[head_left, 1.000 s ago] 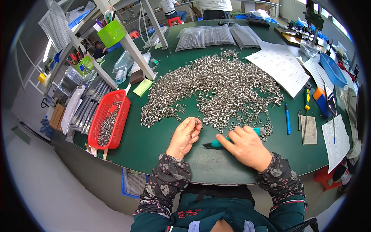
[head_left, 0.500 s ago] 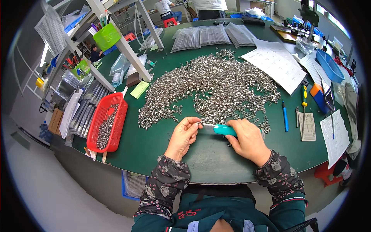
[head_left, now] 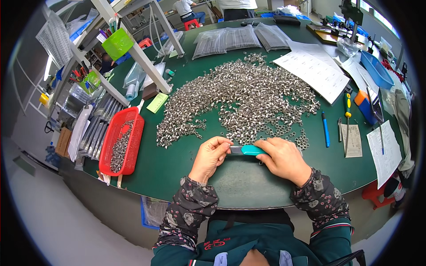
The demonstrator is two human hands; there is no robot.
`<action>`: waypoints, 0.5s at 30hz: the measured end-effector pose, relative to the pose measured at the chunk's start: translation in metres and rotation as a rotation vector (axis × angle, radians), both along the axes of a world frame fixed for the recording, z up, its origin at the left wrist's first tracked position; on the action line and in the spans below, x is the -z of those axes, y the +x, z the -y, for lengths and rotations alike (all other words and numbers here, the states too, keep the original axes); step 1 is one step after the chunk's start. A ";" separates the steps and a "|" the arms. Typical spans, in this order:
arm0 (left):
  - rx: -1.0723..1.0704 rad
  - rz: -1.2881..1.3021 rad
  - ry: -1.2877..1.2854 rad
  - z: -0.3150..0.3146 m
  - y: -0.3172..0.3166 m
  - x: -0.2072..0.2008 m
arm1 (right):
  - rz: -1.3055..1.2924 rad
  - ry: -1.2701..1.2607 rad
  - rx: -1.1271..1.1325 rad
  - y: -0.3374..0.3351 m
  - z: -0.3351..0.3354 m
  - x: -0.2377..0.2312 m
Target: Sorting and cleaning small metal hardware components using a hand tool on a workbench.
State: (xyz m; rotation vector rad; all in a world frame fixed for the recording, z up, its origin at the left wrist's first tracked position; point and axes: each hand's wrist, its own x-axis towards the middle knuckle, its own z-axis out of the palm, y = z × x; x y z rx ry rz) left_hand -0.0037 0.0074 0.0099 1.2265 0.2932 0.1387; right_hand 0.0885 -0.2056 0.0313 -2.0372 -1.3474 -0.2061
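Note:
My right hand [head_left: 286,160] is wrapped around the teal handle of a utility knife [head_left: 252,150], held level above the near part of the table. Its grey blade points left, and the tip meets the pinched fingertips of my left hand [head_left: 210,156]. A small metal ring seems to be between that thumb and forefinger, mostly hidden by them. Just beyond both hands spreads a wide heap of small shiny metal rings [head_left: 248,95], with several loose ones along its near edge.
A red plastic basket [head_left: 139,146] partly filled with small metal pieces stands at the left. On the right lie a blue pen [head_left: 326,129], a yellow-handled screwdriver [head_left: 348,105] and paper sheets [head_left: 317,76]. Bagged tubes [head_left: 226,41] lie at the back; a shelf post [head_left: 151,71] rises left.
The knife has turned slightly, so more of the blade's flat side shows. My right fingers have shifted a little on the handle. My left hand stays pinched in nearly the same place.

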 end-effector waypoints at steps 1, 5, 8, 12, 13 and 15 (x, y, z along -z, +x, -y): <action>-0.001 -0.012 0.019 0.000 0.000 0.001 | 0.049 0.004 0.003 0.000 0.000 -0.001; -0.010 0.027 -0.128 -0.002 0.001 0.007 | 0.176 0.082 0.032 -0.004 -0.002 -0.006; 0.010 0.035 -0.124 -0.007 0.001 0.009 | 0.130 0.160 0.075 -0.001 -0.001 -0.009; -0.013 0.014 -0.114 -0.003 0.002 0.007 | 0.107 0.036 0.033 -0.002 -0.001 -0.003; -0.016 0.014 -0.104 -0.003 0.001 0.007 | 0.101 0.048 0.021 -0.002 -0.002 -0.002; -0.019 0.014 -0.095 -0.002 0.000 0.006 | 0.085 0.034 0.020 -0.002 -0.002 0.001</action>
